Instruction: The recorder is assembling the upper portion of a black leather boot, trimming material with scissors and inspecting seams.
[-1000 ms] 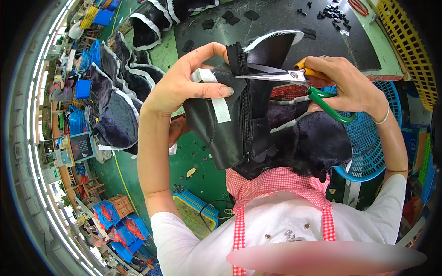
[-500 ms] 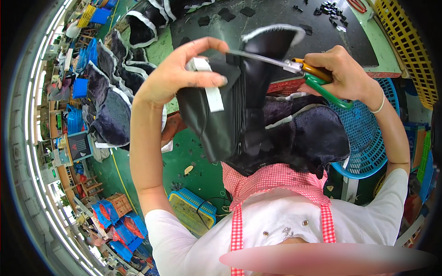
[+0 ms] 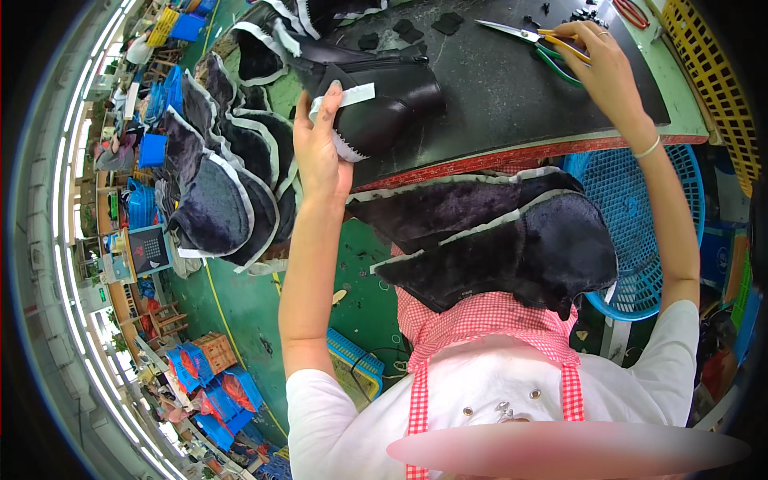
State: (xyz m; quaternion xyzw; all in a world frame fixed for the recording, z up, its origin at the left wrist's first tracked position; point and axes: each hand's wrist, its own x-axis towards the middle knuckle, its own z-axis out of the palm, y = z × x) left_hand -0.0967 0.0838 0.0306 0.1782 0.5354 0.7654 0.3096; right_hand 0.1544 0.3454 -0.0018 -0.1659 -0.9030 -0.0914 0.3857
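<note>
My left hand (image 3: 326,132) grips a black leather boot upper (image 3: 384,108) over the table's near left edge. A white strip label (image 3: 358,94) lies across the leather beside my thumb. At the far right of the tabletop, my right hand (image 3: 600,68) holds a pair of scissors (image 3: 520,34) by the handles, one orange and one green. The blades point left, low over the dark surface or resting on it, and are slightly parted. Across my lap lie black fur-lined boot pieces (image 3: 512,240) with white edging.
The dark tabletop (image 3: 480,104) has a red front edge and carries small black scraps (image 3: 408,30) and red-handled pliers or scissors (image 3: 632,12). Fur-lined pieces (image 3: 216,200) pile up at left. A blue basket (image 3: 640,232) stands below right; a yellow crate (image 3: 712,80) leans beyond.
The scissors have moved away from the boot upper, up and right to the tabletop. My left hand has carried the upper forward and left, turning it sideways, uncovering the pieces on my lap.
</note>
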